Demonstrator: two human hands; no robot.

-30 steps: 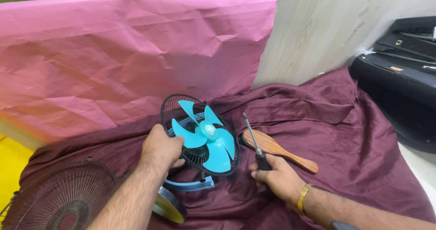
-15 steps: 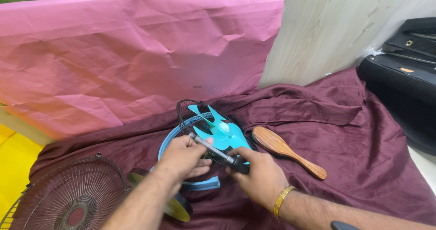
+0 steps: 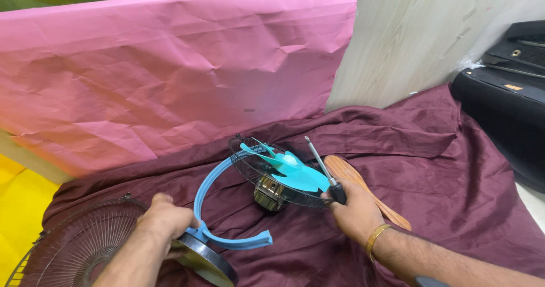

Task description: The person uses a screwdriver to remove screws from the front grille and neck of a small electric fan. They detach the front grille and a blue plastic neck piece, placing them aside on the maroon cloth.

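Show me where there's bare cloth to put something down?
The maroon cloth lies bare right of the wooden brush, up to the black case. It is crowded around the small fan, both hands and the grille.

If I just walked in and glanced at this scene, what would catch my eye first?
Probably the small fan with turquoise blades at the centre, lying tilted back on the maroon cloth, its front guard off. The right hand holds a screwdriver beside it, while the left hand rests on the round base by the blue bracket. Behind stands a wrinkled pink paper backdrop.
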